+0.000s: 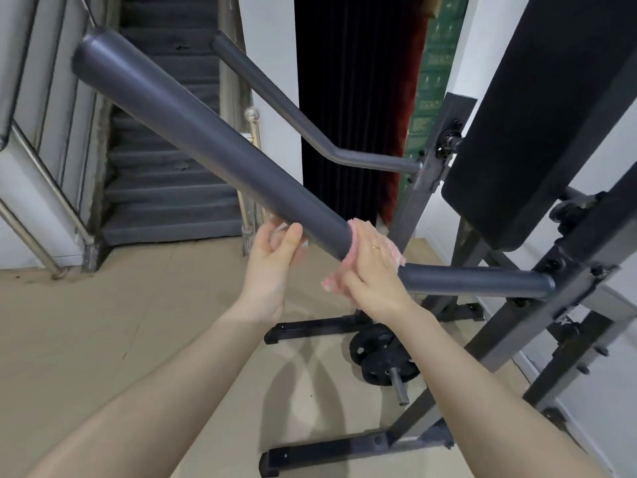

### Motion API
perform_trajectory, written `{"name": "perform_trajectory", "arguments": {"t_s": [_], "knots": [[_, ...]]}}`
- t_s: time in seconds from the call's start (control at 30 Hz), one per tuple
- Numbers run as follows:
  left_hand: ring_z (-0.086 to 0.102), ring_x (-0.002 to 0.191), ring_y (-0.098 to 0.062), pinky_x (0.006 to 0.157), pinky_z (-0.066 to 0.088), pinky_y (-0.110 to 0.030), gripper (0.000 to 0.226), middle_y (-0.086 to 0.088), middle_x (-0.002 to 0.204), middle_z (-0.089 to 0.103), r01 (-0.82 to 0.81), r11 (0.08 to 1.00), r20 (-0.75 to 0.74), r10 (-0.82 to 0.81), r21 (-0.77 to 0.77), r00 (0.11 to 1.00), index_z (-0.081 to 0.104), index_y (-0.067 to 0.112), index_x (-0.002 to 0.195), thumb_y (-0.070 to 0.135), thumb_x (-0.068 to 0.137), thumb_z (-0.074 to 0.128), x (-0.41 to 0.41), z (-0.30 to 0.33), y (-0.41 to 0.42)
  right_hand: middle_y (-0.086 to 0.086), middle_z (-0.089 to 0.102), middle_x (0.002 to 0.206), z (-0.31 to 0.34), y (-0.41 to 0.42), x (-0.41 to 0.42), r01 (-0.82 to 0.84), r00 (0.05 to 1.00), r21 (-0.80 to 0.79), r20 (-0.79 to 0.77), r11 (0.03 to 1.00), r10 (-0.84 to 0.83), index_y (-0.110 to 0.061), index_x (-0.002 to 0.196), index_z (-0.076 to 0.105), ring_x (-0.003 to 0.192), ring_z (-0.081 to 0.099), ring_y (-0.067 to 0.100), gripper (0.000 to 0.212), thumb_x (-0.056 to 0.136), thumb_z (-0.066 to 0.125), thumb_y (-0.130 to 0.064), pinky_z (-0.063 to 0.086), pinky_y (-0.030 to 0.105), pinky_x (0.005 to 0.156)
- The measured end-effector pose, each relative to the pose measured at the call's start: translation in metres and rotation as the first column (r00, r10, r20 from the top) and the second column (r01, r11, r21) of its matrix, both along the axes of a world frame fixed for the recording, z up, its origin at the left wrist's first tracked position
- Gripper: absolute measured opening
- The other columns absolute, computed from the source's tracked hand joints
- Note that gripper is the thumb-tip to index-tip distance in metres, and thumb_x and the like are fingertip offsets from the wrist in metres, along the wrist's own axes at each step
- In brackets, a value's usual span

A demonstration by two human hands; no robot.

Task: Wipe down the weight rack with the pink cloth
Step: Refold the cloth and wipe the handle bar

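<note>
A carpeted staircase (pixel 165 160) with a metal handrail (pixel 44 177) fills the far left. From its upper part a thick grey padded bar (pixel 193 132) of the weight rack (pixel 510 322) slants down toward the centre. The person's left hand (pixel 272 267) reaches up under this bar, thumb against its near side and fingers curled loosely behind, seemingly to steady it rather than grip it hard; whether the fingers fully close cannot be told. Just right of it, the right hand (pixel 368 270) wraps the pink cloth (pixel 348 267) around the bend where the padding ends, fingers closed over cloth and bar together, so the fabric covers the tube all round as it rubs. Farther right, the second padded section (pixel 475 281) joins the upright frame below a black bench pad (pixel 537 115). On the tan floor (pixel 103 339) beneath lie dark weight plates (pixel 379 357) on a short bar. Wiping looks to be mid-course
</note>
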State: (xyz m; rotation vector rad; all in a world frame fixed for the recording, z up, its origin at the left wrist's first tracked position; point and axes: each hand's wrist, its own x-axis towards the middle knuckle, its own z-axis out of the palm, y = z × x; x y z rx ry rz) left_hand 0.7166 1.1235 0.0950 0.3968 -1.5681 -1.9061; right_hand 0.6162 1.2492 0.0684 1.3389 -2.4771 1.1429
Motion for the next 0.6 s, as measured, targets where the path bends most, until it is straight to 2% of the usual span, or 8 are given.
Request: {"name": "perform_trajectory", "arguments": {"t_s": [0.07,0.1,0.17,0.27,0.37,0.47,0.53,0.6], "knots": [[0.06,0.109,-0.004,0.097,0.045,-0.027,0.039,0.01,0.112,0.067,0.046,0.999,0.05,-0.045,-0.016,0.998,0.047,0.019,0.128,0.026,0.092,0.057,-0.003,-0.016,0.014,-0.018,0.016,0.146,0.0,0.0,0.0,-0.085,0.99,-0.043,0.107,0.995,0.089,-0.021,0.15,0.014,0.129,-0.001,-0.018,0.061,0.093,0.031,-0.037,-0.01,0.0,0.099],[0.059,0.11,-0.003,0.1,0.043,-0.029,0.037,0.011,0.114,0.066,0.062,0.998,0.071,-0.061,-0.014,0.996,0.049,0.022,0.125,0.027,0.09,0.06,-0.005,-0.024,0.021,-0.018,0.017,0.147,-0.005,0.005,-0.005,-0.093,0.987,-0.03,0.131,0.995,0.096,-0.024,0.15,0.014,0.133,0.0,-0.014,0.059,0.094,0.025,-0.042,-0.006,0.008,0.107],[0.057,0.112,-0.001,0.102,0.04,-0.031,0.038,0.015,0.115,0.064,0.071,0.997,0.105,-0.071,0.004,0.992,0.048,0.027,0.123,0.03,0.088,0.062,-0.015,-0.036,0.034,-0.008,0.037,0.138,-0.018,0.027,-0.023,0.002,1.0,0.091,0.002,0.996,-0.002,-0.023,0.144,0.027,0.134,0.027,0.011,0.053,0.094,0.023,-0.04,0.016,0.028,0.109],[0.054,0.115,-0.002,0.097,0.042,-0.028,0.048,0.017,0.115,0.061,0.08,0.997,0.147,-0.078,-0.011,0.986,0.044,0.025,0.129,0.036,0.086,0.063,-0.034,-0.044,0.049,-0.004,0.051,0.112,-0.036,0.071,-0.057,0.161,0.952,0.261,-0.295,0.952,-0.08,-0.02,0.125,0.047,0.109,0.044,0.021,0.042,0.086,0.032,-0.027,0.025,0.035,0.093],[0.052,0.115,-0.001,0.094,0.044,-0.024,0.064,0.011,0.124,0.056,0.115,0.993,0.196,-0.116,0.015,0.974,0.038,0.024,0.134,0.042,0.08,0.067,-0.045,-0.054,0.065,-0.003,0.058,0.096,-0.037,0.078,-0.07,0.273,0.944,0.307,-0.268,0.912,-0.192,-0.022,0.105,0.058,0.096,0.051,0.022,0.035,0.08,0.034,-0.024,0.028,0.035,0.087],[0.061,0.095,0.006,0.074,0.048,-0.011,0.044,0.013,0.104,0.063,0.091,0.996,0.186,-0.092,0.011,0.978,0.045,0.022,0.126,0.027,0.087,0.064,-0.05,-0.061,0.078,-0.004,0.059,0.076,-0.027,0.044,-0.058,0.372,0.917,0.327,-0.277,0.869,-0.288,-0.024,0.085,0.055,0.081,0.056,0.024,0.019,0.077,0.039,-0.026,0.039,0.041,0.082],[0.064,0.096,0.0,0.078,0.05,-0.016,0.036,0.009,0.104,0.066,0.031,0.995,0.172,-0.046,0.09,0.984,0.048,0.025,0.121,0.02,0.088,0.063,-0.055,-0.063,0.082,-0.001,0.062,0.086,-0.027,0.035,-0.055,0.248,0.964,0.29,-0.163,0.924,-0.207,-0.02,0.099,0.056,0.088,0.056,0.024,0.023,0.083,0.04,-0.025,0.034,0.034,0.073],[0.061,0.105,-0.006,0.087,0.047,-0.024,0.039,0.007,0.11,0.066,-0.022,0.992,0.189,-0.001,0.121,0.982,0.048,0.024,0.122,0.02,0.087,0.064,-0.06,-0.065,0.087,-0.001,0.064,0.104,-0.032,0.051,-0.062,0.095,0.985,0.246,-0.162,0.964,-0.055,-0.02,0.118,0.054,0.101,0.053,0.023,0.039,0.085,0.036,-0.025,0.031,0.032,0.078]]}}
